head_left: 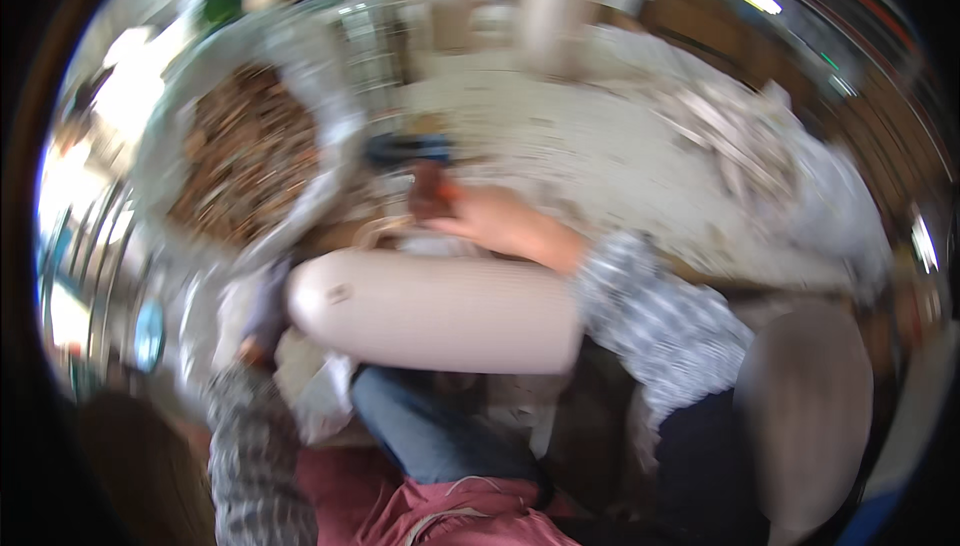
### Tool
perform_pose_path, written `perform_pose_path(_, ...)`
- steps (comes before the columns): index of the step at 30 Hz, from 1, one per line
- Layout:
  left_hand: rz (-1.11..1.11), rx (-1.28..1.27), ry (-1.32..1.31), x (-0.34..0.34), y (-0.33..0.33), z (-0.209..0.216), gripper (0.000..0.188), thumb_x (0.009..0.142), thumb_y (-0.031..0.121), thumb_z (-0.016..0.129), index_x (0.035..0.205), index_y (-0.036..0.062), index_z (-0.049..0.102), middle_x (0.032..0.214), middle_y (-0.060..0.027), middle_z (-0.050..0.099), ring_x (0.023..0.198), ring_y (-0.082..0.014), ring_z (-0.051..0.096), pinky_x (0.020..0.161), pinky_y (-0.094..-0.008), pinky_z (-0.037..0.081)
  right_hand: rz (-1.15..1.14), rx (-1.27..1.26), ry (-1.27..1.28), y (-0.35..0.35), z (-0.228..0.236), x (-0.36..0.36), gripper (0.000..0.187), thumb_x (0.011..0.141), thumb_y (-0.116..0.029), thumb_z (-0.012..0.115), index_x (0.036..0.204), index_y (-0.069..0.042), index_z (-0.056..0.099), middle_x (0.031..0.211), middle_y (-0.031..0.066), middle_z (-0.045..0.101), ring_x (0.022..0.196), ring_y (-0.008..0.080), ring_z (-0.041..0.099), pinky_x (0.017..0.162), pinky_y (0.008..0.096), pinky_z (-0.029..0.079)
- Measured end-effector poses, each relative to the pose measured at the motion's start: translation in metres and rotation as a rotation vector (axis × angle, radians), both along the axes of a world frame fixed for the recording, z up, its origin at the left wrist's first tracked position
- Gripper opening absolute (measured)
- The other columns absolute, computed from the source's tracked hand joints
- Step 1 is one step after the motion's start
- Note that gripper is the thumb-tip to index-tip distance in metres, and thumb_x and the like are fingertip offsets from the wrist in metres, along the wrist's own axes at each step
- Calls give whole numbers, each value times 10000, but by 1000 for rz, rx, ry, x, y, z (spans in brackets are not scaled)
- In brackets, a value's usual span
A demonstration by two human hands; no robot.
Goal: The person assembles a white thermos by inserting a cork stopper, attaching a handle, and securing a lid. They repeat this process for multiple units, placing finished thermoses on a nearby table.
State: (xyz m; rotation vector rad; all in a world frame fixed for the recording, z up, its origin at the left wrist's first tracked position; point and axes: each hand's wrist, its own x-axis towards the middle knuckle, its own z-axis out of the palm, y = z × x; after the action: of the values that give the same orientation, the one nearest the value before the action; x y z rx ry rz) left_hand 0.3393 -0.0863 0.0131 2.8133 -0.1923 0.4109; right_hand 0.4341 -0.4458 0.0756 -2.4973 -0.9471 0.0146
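A long, pale pinkish cylinder with a rounded end point(440, 311) lies crosswise in front of me above my lap, a small dark mark near its rounded tip. At that tip is my left hand point(268, 306), in a greyish-purple glove; blur smears its fingers. Just beyond the cylinder, my right hand point(505, 221) is closed around a dark reddish-brown object point(430, 192), too blurred to name. Near it on the table lies a blue and dark object point(408, 149), also smeared.
At the left stands a sack point(345, 136) of brown chips. The white table point(520, 111) bears dark specks. Pale strips point(735, 141) lie at the right beside clear plastic point(835, 211). Tall pale shapes point(555, 16) stand at the back. Another pale rounded form point(810, 411) is at lower right.
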Motion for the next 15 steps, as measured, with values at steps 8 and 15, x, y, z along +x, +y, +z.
perform_pose_path(8, -131, -1260, 496, 20, 45, -34, 497, 985, 439, 488, 1295, 55, 548, 1191, -61, 626, 1067, -196, 595, 928, -348, 467, -354, 623, -684, -159, -4, -89, 291, 843, -107, 688, 1124, -50, 634, 1018, 86, 638, 961, 250, 563, 858, 366, 440)
perform_pose_path(15, -224, -1554, 582, 2, 82, -128, 540, 1021, 418, 405, 1404, 41, 446, 1366, -84, 538, 1230, -226, 508, 1075, -355, 356, -1971, -14, -568, -535, -187, -421, 477, 817, -244, 711, 1169, 57, 596, 1114, 233, 619, 1083, 377, 578, 993, 438, 418)
